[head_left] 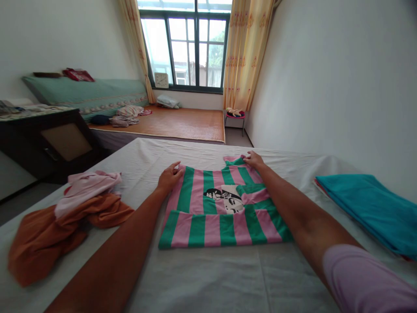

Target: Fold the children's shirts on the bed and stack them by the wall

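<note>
Head cam: L fingers [171, 170], R fingers [252, 160] part-curled, touching striped tee [213, 228].

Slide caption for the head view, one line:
Left hand and right hand at the far corners of a partly folded pink-and-green striped shirt on a white sheet.

On the sheet [202, 282] before us, we find a shirt [195, 230] at the middle, with the left hand [169, 176] at its far left corner and the right hand [254, 160] at its far right. A clothes heap [45, 239] lies to the shirt's left, a cloth stack [368, 204] to its right. Beyond the sheet lies a bed [185, 124], between a cabinet [22, 137] on the left and a stool [236, 116] on the right; behind it, a window [196, 52].
</note>
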Demonstrator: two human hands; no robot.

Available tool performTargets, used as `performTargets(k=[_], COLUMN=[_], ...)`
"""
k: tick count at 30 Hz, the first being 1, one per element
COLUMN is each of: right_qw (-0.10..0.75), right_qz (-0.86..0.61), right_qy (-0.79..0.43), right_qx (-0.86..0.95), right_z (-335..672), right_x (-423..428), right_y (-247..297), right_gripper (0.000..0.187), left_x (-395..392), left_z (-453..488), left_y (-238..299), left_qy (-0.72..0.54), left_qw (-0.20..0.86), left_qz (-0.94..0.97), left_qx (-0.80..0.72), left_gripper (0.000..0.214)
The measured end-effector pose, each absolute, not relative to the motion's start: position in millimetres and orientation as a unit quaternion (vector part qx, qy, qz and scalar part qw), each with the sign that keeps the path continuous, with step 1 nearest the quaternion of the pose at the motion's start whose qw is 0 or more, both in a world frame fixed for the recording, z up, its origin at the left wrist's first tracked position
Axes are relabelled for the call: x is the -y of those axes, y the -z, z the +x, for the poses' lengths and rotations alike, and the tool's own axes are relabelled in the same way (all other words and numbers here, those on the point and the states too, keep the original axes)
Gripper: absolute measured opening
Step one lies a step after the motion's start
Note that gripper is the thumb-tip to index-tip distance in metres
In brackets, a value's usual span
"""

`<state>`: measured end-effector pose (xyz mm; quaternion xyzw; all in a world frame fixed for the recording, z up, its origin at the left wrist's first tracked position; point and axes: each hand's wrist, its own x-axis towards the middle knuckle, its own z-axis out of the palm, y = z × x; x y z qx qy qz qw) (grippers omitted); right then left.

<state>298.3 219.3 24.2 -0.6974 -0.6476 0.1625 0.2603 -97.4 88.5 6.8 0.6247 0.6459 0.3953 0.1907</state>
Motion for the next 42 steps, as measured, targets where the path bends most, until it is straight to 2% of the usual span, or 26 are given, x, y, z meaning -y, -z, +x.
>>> performTargets(k=[4, 7, 10, 13, 16, 19, 22, 25, 27, 30, 34, 37, 42], right_qw=[0.327, 0.426, 0.498, 0.512, 0.463, 0.390, 0.283, 0.163, 0.128, 0.115, 0.206, 0.276, 0.482], right_qz=[-0.659, -0.551, -0.458, -0.440, -0.489, -0.560, -0.634, -0.682, -0.699, -0.710, -0.667, -0.634, -0.438], right_qy=[-0.231, -0.306, -0.358, -0.371, -0.369, -0.324, -0.256, -0.221, -0.203, -0.163, -0.140, -0.148, -0.311], right_qx=[0.637, 0.649, 0.644, 0.637, 0.641, 0.655, 0.673, 0.678, 0.674, 0.675, 0.702, 0.707, 0.692], right_z=[301.7, 317.6, 339.9, 360.3, 371.1, 367.3, 351.3, 332.8, 323.6, 316.5, 315.0, 314.7, 325.6], right_x=[-204.0, -172.2, -129.6, -91.5, -70.6, -67.8, -75.1, -84.6, -90.1, -98.2, -113.1, -122.5, -109.5], right_y=[-34.2, -52.8, -71.5, -81.8, -79.0, -65.5, -52.7, -49.5, -51.0, -52.8, -53.3, -61.1, -86.9], right_gripper=[0.041, 0.032, 0.032, 0.033, 0.032, 0.028, 0.031, 0.048, 0.053, 0.046, 0.035, 0.036, 0.043], left_x=[-85.0, -75.3, -64.9, -58.2, -52.3, -43.3, -33.8, -28.7, -28.4, -30.8, -34.1, -33.6, -26.7], left_z=[-95.2, -93.8, -95.8, -97.8, -95.2, -88.7, -82.3, -79.0, -78.8, -80.8, -83.1, -80.3, -76.4], left_y=[-8.5, -19.9, -39.6, -57.8, -64.9, -58.6, -44.5, -30.6, -23.8, -16.9, -12.0, -13.1, -29.1], left_qy=[-0.462, -0.486, -0.484, -0.426, -0.307, -0.235, -0.256, -0.302, -0.320, -0.337, -0.363, -0.407, -0.503], left_qw=[0.295, 0.387, 0.392, 0.375, 0.353, 0.273, 0.227, 0.221, 0.236, 0.263, 0.244, 0.252, 0.298], left_qz=[0.577, 0.572, 0.598, 0.652, 0.722, 0.777, 0.776, 0.746, 0.739, 0.743, 0.745, 0.718, 0.647], left_qx=[-0.605, -0.536, -0.504, -0.503, -0.509, -0.515, -0.531, -0.550, -0.544, -0.516, -0.503, -0.506, -0.490], left_gripper=[0.064, 0.055, 0.048, 0.037, 0.027, 0.024, 0.029, 0.032, 0.031, 0.033, 0.034, 0.036, 0.042])
